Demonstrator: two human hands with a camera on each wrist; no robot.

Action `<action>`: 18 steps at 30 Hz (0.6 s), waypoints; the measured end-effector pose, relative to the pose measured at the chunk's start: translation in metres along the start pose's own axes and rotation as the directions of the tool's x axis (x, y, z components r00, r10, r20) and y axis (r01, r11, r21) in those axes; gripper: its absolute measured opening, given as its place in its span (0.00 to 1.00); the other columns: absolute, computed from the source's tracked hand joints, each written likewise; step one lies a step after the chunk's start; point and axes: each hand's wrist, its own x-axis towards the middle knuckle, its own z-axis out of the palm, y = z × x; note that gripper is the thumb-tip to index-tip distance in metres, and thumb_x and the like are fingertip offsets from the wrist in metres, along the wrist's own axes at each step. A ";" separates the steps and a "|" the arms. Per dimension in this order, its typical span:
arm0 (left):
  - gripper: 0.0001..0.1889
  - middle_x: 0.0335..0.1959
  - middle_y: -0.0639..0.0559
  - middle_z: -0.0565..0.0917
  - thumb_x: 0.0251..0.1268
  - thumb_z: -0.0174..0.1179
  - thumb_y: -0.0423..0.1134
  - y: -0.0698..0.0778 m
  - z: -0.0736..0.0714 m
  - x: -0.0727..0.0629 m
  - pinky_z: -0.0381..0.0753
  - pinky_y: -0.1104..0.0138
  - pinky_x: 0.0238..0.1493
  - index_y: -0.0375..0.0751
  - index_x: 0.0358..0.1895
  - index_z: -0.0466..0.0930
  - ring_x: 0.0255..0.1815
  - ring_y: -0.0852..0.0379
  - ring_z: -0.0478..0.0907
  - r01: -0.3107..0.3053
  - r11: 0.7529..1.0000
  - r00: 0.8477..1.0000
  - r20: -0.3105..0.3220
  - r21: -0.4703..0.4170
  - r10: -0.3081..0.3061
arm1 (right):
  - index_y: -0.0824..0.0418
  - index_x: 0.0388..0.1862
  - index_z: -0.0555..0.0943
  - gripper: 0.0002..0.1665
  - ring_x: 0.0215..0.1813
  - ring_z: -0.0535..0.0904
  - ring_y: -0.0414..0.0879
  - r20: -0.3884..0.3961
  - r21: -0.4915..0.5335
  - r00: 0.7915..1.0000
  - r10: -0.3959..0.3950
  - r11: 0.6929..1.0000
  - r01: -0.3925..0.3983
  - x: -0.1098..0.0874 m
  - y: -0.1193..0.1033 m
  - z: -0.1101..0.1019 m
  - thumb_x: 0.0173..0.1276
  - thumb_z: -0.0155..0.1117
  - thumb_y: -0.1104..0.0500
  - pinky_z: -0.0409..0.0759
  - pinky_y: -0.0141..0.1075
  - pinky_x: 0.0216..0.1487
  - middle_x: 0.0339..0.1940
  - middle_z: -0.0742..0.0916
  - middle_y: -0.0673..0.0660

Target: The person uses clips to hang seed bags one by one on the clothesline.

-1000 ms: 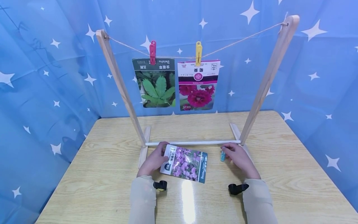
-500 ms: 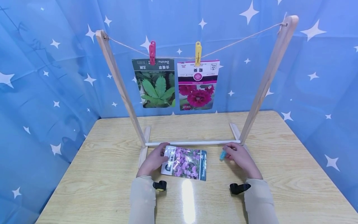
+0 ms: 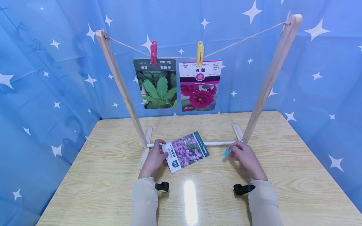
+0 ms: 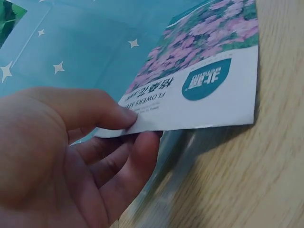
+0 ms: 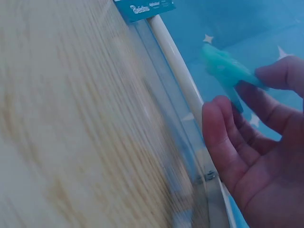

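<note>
My left hand (image 3: 154,158) pinches the white end of a flower seed packet (image 3: 186,151) between thumb and fingers. Pink-purple blossoms cover the packet's middle, and its dark green end points up to the right. In the left wrist view the packet (image 4: 209,71) tilts up off the wood, thumb on its printed face and fingers beneath. My right hand (image 3: 245,157) holds a turquoise clothespin (image 3: 227,152) by its handle ends. The right wrist view shows the clothespin (image 5: 225,69) between thumb and fingers, its nose directed away from the palm.
A wooden frame with a left post (image 3: 121,84), a right post (image 3: 271,80) and a white crossbar (image 3: 220,143) stands on the table (image 3: 113,194). From its string (image 3: 243,40), a red clothespin (image 3: 154,53) holds a leaf packet (image 3: 156,88) and a yellow clothespin (image 3: 200,53) a hollyhock packet (image 3: 199,91).
My left hand has lifted the flower packet's far end off the table and swung it up to the right. My right hand has risen slightly, the turquoise clothespin turning in its fingers.
</note>
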 end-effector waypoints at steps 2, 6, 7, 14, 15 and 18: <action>0.27 0.39 0.44 0.75 0.58 0.52 0.28 0.000 0.000 -0.001 0.77 0.62 0.26 0.47 0.60 0.56 0.28 0.54 0.76 0.007 0.999 1.000 -0.007 0.035 -0.007 | 0.66 0.38 0.74 0.21 0.39 0.77 0.51 -0.010 -0.002 1.000 0.000 1.000 0.000 0.000 0.001 0.000 0.69 0.47 0.48 0.77 0.43 0.42 0.36 0.78 0.61; 0.31 0.34 0.45 0.76 0.57 0.52 0.28 0.001 -0.001 -0.003 0.75 0.64 0.25 0.48 0.65 0.57 0.25 0.53 0.75 0.006 0.993 1.000 -0.001 0.116 -0.006 | 0.66 0.39 0.75 0.23 0.38 0.76 0.51 -0.032 -0.022 0.999 -0.002 1.000 0.001 0.000 0.001 -0.001 0.68 0.47 0.46 0.76 0.42 0.41 0.36 0.78 0.61; 0.30 0.33 0.46 0.77 0.58 0.52 0.28 0.000 -0.001 -0.003 0.76 0.64 0.25 0.49 0.65 0.59 0.24 0.53 0.75 0.010 0.992 1.000 0.001 0.123 -0.011 | 0.66 0.41 0.75 0.24 0.38 0.75 0.51 -0.038 -0.031 0.999 0.001 1.000 -0.002 0.000 0.002 -0.002 0.68 0.47 0.45 0.76 0.42 0.41 0.35 0.78 0.60; 0.22 0.30 0.47 0.77 0.63 0.49 0.31 -0.003 -0.002 -0.003 0.77 0.63 0.26 0.48 0.61 0.65 0.22 0.53 0.76 -0.003 0.994 1.000 -0.001 0.108 0.003 | 0.64 0.51 0.72 0.28 0.39 0.75 0.56 -0.051 0.003 0.999 -0.004 1.000 0.005 -0.002 0.004 -0.008 0.67 0.47 0.42 0.76 0.44 0.39 0.38 0.77 0.62; 0.21 0.30 0.47 0.77 0.63 0.49 0.31 -0.003 -0.002 -0.003 0.77 0.63 0.26 0.48 0.60 0.66 0.22 0.53 0.76 -0.006 0.994 1.000 -0.002 0.109 0.006 | 0.64 0.51 0.72 0.27 0.40 0.75 0.56 -0.048 0.010 0.999 -0.013 1.000 0.014 -0.003 0.004 -0.009 0.68 0.46 0.43 0.76 0.44 0.40 0.39 0.77 0.62; 0.19 0.31 0.47 0.77 0.63 0.49 0.31 -0.004 -0.001 -0.002 0.76 0.64 0.24 0.47 0.57 0.67 0.22 0.54 0.75 -0.018 0.992 1.000 0.004 0.129 0.018 | 0.64 0.52 0.71 0.27 0.41 0.76 0.54 -0.036 0.028 0.999 -0.034 0.999 0.035 -0.005 0.004 -0.011 0.68 0.46 0.43 0.76 0.45 0.42 0.41 0.77 0.63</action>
